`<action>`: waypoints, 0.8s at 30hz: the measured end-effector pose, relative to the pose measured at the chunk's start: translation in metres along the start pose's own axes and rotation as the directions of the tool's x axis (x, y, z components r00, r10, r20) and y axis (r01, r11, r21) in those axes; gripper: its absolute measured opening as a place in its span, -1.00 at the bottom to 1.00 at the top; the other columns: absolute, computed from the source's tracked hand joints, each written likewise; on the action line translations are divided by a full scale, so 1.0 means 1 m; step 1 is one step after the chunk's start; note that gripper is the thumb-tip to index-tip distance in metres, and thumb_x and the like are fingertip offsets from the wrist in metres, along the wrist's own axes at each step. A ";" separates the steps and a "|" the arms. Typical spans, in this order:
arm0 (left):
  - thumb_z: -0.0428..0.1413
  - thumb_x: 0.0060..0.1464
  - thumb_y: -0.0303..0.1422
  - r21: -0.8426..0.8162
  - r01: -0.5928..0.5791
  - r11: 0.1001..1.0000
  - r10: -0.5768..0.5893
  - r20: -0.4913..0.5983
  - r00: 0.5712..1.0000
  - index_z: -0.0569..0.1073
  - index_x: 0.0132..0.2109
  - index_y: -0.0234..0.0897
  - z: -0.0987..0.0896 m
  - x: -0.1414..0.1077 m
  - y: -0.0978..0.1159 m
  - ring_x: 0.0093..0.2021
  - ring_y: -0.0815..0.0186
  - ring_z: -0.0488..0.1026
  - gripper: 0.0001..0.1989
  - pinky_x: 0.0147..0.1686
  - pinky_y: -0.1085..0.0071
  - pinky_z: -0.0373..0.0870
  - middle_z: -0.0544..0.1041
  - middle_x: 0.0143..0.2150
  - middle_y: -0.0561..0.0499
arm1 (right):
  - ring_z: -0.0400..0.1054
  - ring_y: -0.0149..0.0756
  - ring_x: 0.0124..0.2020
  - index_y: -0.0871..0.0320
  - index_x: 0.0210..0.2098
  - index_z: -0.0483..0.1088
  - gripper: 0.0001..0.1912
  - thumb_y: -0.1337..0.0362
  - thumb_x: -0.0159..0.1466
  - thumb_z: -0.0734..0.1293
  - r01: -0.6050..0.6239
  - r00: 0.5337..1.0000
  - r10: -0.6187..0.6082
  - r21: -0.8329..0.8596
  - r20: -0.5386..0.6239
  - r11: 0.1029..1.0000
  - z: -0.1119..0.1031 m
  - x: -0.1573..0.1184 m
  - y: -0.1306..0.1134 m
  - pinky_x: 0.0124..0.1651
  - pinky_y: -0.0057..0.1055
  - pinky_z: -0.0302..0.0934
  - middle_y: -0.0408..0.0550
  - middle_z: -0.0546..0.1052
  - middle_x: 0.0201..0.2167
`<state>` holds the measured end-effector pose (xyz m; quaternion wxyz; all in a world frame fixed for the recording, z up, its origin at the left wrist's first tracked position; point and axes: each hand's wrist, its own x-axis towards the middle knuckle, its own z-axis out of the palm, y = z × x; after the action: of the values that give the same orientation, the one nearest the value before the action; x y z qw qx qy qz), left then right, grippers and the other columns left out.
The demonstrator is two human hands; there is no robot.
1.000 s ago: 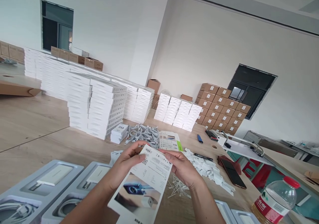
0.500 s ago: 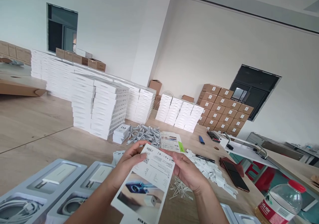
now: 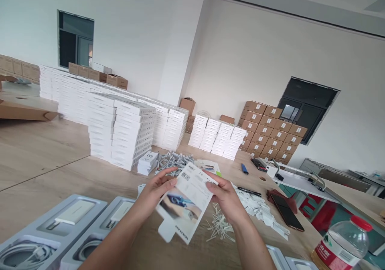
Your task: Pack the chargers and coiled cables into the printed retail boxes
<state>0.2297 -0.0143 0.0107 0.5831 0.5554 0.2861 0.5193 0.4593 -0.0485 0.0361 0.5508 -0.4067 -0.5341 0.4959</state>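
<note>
White wall, two dark windows. Near it, brown cartons are stacked. On the wooden surface, white boxes are ranged in tall piles, a heap of grey cables close by. In two pale trays at lower left, white adapters and coiled cables are seated. One red-capped bottle, part-filled. One printed card: held above the surface, pinched by the fingers of left hand and right hand.

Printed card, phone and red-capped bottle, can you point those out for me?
Printed card (image 3: pixel 186 202): head view, on the photo printed on its face.
Phone (image 3: pixel 287 212): head view, on its dark screen.
Red-capped bottle (image 3: pixel 339 246): head view, on its label.
</note>
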 end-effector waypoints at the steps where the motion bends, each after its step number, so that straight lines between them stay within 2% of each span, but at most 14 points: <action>1: 0.24 0.06 -0.06 0.061 -0.003 0.998 0.002 0.016 1.000 0.37 0.18 -0.19 0.000 0.000 0.000 -0.12 0.08 0.52 -0.41 -0.19 0.28 0.42 0.58 -0.12 -0.07 | 0.47 -0.16 -0.32 0.11 0.08 0.50 -0.31 0.00 0.00 0.55 0.021 0.999 -0.021 0.005 -0.046 1.000 -0.003 0.001 0.000 -0.37 -0.31 0.36 -0.01 0.64 -0.23; 4: 0.22 0.07 -0.03 0.336 -0.095 0.937 0.081 0.057 0.995 0.34 0.24 -0.12 0.004 -0.004 -0.004 0.17 -0.06 0.38 -0.37 0.07 0.12 0.37 0.45 0.18 -0.15 | 0.48 -0.14 -0.30 0.12 0.11 0.47 -0.30 -0.02 0.02 0.53 0.085 0.984 -0.080 0.025 -0.159 0.996 -0.010 0.005 0.001 -0.37 -0.28 0.39 0.00 0.64 -0.21; 7: 0.34 -0.09 -0.08 0.625 -0.237 0.744 0.226 0.098 0.969 0.16 0.37 -0.02 0.011 -0.009 -0.010 0.39 -0.14 0.03 -0.08 0.31 0.01 0.10 0.11 0.42 -0.11 | 0.49 -0.13 -0.28 0.13 0.12 0.47 -0.29 -0.01 0.02 0.53 0.130 0.961 -0.115 0.044 -0.250 0.991 -0.012 0.007 0.005 -0.33 -0.25 0.42 0.01 0.64 -0.20; 9: 0.39 -0.20 -0.07 0.723 -0.255 0.642 0.239 0.128 0.963 0.03 0.43 -0.01 0.014 -0.012 -0.013 0.43 -0.20 -0.13 0.10 0.35 -0.06 -0.01 -0.06 0.48 -0.11 | 0.49 -0.13 -0.27 0.14 0.12 0.46 -0.28 -0.02 0.02 0.54 0.139 0.948 -0.119 0.045 -0.295 0.989 -0.011 0.007 0.006 -0.31 -0.24 0.43 0.02 0.64 -0.19; 11: 0.39 -0.22 -0.02 0.753 -0.241 0.613 0.207 0.141 0.968 -0.06 0.45 -0.01 0.016 -0.014 -0.014 0.43 -0.21 -0.15 0.18 0.34 -0.08 0.01 -0.14 0.48 -0.14 | 0.49 -0.13 -0.28 0.14 0.12 0.46 -0.27 -0.03 0.01 0.54 0.142 0.939 -0.122 0.038 -0.321 0.989 -0.009 0.006 0.007 -0.31 -0.25 0.43 0.02 0.64 -0.18; 15: 0.40 -0.25 -0.03 0.731 -0.231 0.642 0.171 0.158 0.973 -0.10 0.44 0.04 0.018 -0.017 -0.014 0.41 -0.20 -0.09 0.21 0.29 -0.04 0.15 -0.22 0.48 -0.13 | 0.50 -0.11 -0.22 0.13 0.19 0.37 -0.21 -0.04 0.05 0.53 0.149 0.930 -0.126 0.043 -0.347 0.988 0.000 0.004 0.007 -0.26 -0.24 0.45 0.04 0.62 -0.13; 19: 0.42 -0.29 -0.18 0.719 -0.236 0.654 0.199 0.138 0.970 -0.07 0.43 0.08 0.022 -0.019 -0.019 0.36 -0.22 0.03 0.21 0.20 -0.03 0.30 -0.25 0.47 -0.12 | 0.49 -0.09 -0.08 -0.01 0.36 0.08 -0.03 -0.01 0.08 0.53 0.163 0.917 -0.080 0.184 -0.392 0.969 0.016 -0.002 0.018 -0.13 -0.21 0.45 0.02 0.55 0.04; 21: 0.39 -0.26 -0.28 0.720 -0.259 0.644 0.246 0.125 0.961 -0.07 0.43 0.08 0.024 -0.020 -0.023 0.37 -0.18 0.01 0.17 0.22 -0.01 0.28 -0.20 0.46 -0.12 | 0.47 -0.09 -0.01 -0.06 0.38 0.02 -0.04 0.02 0.11 0.52 0.146 0.941 -0.039 0.300 -0.336 0.943 0.026 -0.009 0.032 -0.08 -0.19 0.44 0.01 0.51 0.12; 24: 0.37 -0.25 -0.28 0.742 -0.260 0.617 0.236 0.140 0.961 -0.07 0.43 0.08 0.027 -0.023 -0.024 0.42 -0.17 -0.10 0.16 0.27 -0.03 0.20 -0.16 0.46 -0.12 | 0.46 -0.04 0.03 0.03 0.30 0.19 -0.17 0.07 0.13 0.52 0.055 0.979 0.034 0.424 -0.199 0.904 0.036 -0.019 0.060 -0.04 -0.17 0.42 0.05 0.52 0.11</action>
<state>0.2545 -0.0415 -0.0117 0.2262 0.7883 0.3878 0.4207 0.4177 -0.0598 -0.0224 0.6804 -0.3214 -0.3562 0.5540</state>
